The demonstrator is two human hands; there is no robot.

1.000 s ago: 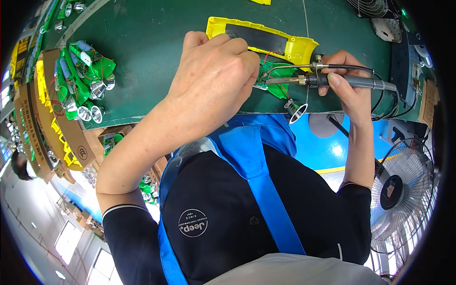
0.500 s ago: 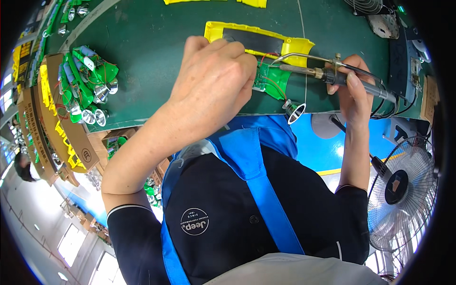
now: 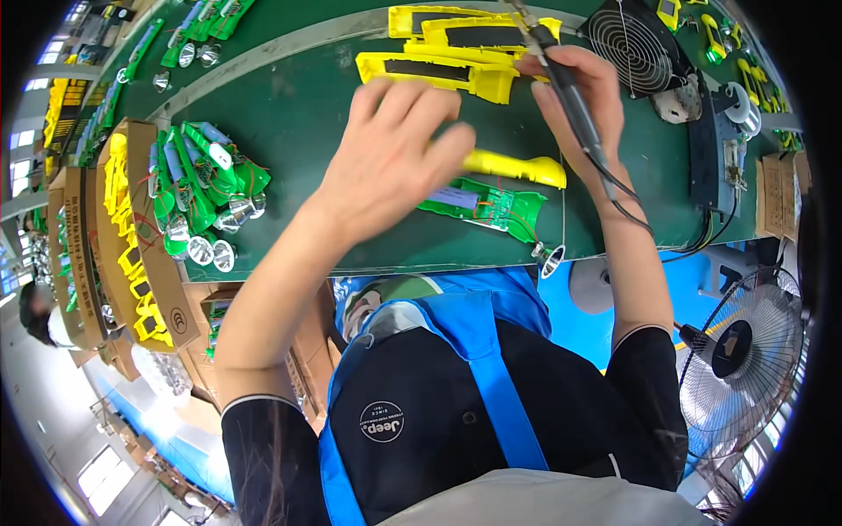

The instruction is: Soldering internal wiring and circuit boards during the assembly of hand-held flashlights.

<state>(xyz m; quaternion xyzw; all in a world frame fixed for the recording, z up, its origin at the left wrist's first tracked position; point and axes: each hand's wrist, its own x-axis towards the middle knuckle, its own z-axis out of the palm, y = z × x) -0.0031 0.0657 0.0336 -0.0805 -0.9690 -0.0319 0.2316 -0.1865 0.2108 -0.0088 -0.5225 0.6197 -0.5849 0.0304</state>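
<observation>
My right hand (image 3: 583, 96) grips a soldering iron (image 3: 572, 103) with its tip end raised toward the far side of the bench. My left hand (image 3: 395, 153), slightly blurred, hovers palm down with fingers apart and nothing visible in it. Below and right of it lies a green half shell (image 3: 528, 216) carrying a purple battery cell (image 3: 454, 197) and a small circuit board (image 3: 497, 208). Wires run from the board to a silver reflector cup (image 3: 553, 261) at the bench's front edge. Behind this lies a yellow shell piece (image 3: 517, 167), its left end hidden by my left hand.
Several yellow shells (image 3: 478, 81) with dark strips lie at the far middle. Left is a pile of wired green shells (image 3: 189, 184) beside a carton (image 3: 167, 237) of yellow parts. A black fan (image 3: 636, 48) and a dark box unit (image 3: 715, 158) stand right; a floor fan (image 3: 741, 351) is below.
The soldering iron has swung from the circuit board up and away with my right hand. My left hand has let go of the work and spread its fingers. The view has shifted.
</observation>
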